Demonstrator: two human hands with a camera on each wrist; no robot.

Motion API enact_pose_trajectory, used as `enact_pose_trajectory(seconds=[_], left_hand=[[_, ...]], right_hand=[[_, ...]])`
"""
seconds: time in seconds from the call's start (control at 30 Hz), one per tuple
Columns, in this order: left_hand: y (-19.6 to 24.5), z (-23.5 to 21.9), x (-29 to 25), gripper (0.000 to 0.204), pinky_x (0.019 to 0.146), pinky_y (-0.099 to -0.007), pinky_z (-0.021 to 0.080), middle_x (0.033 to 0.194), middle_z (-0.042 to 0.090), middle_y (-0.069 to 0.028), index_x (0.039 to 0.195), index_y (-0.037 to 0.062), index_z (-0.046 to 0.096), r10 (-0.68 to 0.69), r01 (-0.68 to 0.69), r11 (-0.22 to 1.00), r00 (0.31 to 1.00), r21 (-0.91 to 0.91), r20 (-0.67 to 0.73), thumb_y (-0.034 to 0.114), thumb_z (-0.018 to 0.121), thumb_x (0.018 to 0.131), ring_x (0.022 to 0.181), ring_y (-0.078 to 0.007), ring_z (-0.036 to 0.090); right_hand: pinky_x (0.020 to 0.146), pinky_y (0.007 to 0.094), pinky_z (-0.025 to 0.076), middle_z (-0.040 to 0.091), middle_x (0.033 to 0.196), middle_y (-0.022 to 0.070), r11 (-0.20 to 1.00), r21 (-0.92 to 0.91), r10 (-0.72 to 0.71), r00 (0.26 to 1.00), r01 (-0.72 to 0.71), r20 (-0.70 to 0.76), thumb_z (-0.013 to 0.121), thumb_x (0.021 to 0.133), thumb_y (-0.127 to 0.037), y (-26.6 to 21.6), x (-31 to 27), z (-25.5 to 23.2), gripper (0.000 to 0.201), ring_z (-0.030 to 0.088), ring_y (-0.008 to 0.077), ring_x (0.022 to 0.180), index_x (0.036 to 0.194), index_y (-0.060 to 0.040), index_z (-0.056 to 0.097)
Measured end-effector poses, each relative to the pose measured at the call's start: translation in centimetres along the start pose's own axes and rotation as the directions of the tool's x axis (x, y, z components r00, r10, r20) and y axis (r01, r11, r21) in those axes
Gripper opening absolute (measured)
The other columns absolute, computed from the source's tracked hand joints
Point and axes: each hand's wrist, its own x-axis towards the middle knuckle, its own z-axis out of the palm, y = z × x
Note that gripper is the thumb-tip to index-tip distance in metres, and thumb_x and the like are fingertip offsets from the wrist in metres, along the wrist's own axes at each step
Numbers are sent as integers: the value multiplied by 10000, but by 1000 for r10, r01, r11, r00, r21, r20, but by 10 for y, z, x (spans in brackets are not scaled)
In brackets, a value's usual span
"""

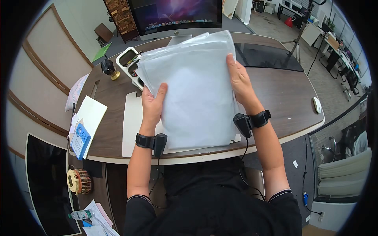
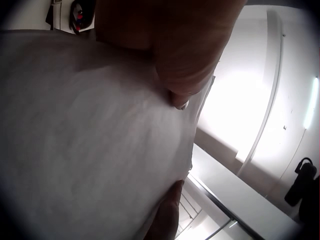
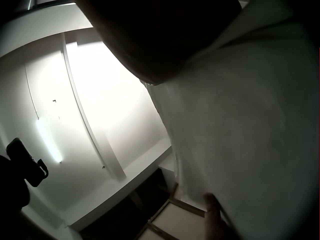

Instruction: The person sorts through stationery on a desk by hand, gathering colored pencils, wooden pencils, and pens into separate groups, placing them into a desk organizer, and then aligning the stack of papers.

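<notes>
Both hands hold up a stack of translucent white plastic bags point(image 1: 197, 94) over the front of the desk, its upper edges fanned unevenly. My left hand point(image 1: 153, 104) grips the left edge, thumb lying on the near face and the other fingers behind. On the opposite edge, higher up, my right hand point(image 1: 242, 82) grips it the same way. In the left wrist view the pale sheet point(image 2: 90, 140) fills much of the picture, with the thumb pressed near its edge. The right wrist view shows the sheet point(image 3: 240, 135) with the hand dark above it.
Beneath the bags lies a white board point(image 1: 132, 122) on the brown desk point(image 1: 283, 98). A white organizer tray point(image 1: 128, 57) and a black-and-gold object point(image 1: 108, 67) stand at back left. A monitor point(image 1: 177, 15) is behind, a mouse point(image 1: 317, 105) far right, and a blue box point(image 1: 80, 139) at left.
</notes>
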Motion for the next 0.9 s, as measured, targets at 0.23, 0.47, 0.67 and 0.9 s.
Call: enact_pose_trajectory(seconds=[0.23,0.47,0.67,0.9], left_hand=[[-34,-30,-12,462,884,-334,528,1232,600,-144,1339,-11,435,-503,493,860,863,-132,-51,220,600,975,1056,-209,618],[-65,-49,-39,451,910,-379,529,1217,583,-191,1326,-76,419,-672,652,724,740,-225,-20,170,561,975,1086,-260,610],[-64,-48,-54,398,916,-374,531,1194,586,-207,1296,-84,437,-695,689,704,718,-174,31,101,539,959,1052,-272,627],[-66,-55,-50,443,911,-365,530,1200,580,-202,1324,-78,409,-737,732,659,675,-174,47,136,551,964,1060,-257,623]], right_hand=[[905,324,492,592,1216,150,886,-24,461,876,-462,143,464,1013,-301,51,-18,-30,467,604,190,1043,1340,32,471],[816,339,503,630,1067,147,773,-306,585,811,-556,2,505,970,-249,81,-43,-38,380,620,195,939,1234,24,524],[609,348,506,602,830,84,681,-476,608,792,-556,-56,574,903,-232,95,-44,-54,233,611,175,705,958,-6,590],[480,264,539,602,651,57,638,-497,713,695,-588,94,683,836,-138,70,-43,-71,160,597,138,516,921,-12,632]])
